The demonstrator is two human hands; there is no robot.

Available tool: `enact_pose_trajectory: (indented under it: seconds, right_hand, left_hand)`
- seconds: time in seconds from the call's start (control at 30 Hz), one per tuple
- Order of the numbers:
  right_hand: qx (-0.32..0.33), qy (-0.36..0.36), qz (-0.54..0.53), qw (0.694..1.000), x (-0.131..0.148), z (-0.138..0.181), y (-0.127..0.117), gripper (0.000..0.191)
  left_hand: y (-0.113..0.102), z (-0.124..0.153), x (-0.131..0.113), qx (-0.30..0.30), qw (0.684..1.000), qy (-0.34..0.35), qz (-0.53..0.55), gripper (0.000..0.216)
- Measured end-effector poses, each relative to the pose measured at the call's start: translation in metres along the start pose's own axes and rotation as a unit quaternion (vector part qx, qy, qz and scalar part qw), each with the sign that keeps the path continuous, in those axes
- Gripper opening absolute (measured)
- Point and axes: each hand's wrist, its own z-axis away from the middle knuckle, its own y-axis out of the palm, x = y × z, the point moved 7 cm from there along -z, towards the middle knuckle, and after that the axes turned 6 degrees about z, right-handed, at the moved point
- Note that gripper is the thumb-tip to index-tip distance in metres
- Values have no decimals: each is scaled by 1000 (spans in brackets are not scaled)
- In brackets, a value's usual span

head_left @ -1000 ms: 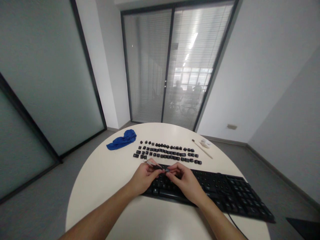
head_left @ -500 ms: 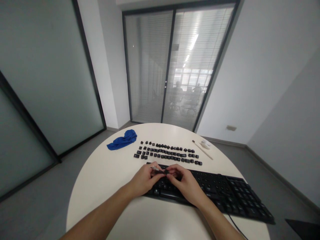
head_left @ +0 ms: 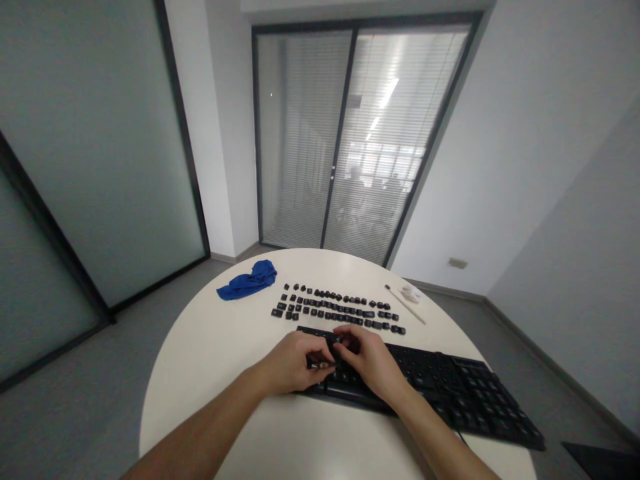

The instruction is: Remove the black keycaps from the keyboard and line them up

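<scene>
My left hand (head_left: 293,365) is closed round a thin dark tool (head_left: 321,365), whose tip points right across the left end of a black keyboard (head_left: 450,393). My right hand (head_left: 369,361) rests on the same end, touching the left hand. Its fingers are curled down onto the keys, and what they pinch, if anything, is hidden. Rows of loose black keycaps (head_left: 340,308) lie on the white round table (head_left: 220,347) just beyond the keyboard.
A crumpled blue cloth (head_left: 247,281) lies at the table's far left. A thin pale stick (head_left: 406,305) and a small white item (head_left: 413,291) lie at the far right. Glass doors with blinds stand beyond the table.
Both hands have dropped from just above the keyboard down onto its left end. The tool, earlier held up and pointing at the right fingertips, now lies low over the keys.
</scene>
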Motion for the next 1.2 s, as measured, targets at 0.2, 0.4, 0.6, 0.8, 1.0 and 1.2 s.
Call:
enact_pose_trajectory:
  seconds: [0.2,0.4,0.6,0.8,1.0,1.2]
  right_hand:
    - [17,-57,108,992,11,-26,6,21]
    - [51,-78,192,977,19,-52,21,25]
    - [85,-82,202,972,21,-67,36,28]
    - [108,-76,188,973,18,-78,45,31]
    - [122,-79,185,972,22,-81,51,37]
    - [103,-71,192,973,26,-82,54,30]
  left_hand:
    - [0,1,0,22,999,13,-24,9]
    - [-1,2,-2,25,999,17,-35,11]
    - [-1,1,0,27,999,17,-44,11]
    - [-1,2,0,29,998,22,-43,12]
    - [0,2,3,33,998,15,-51,12]
    - [1,3,3,33,998,17,-41,12]
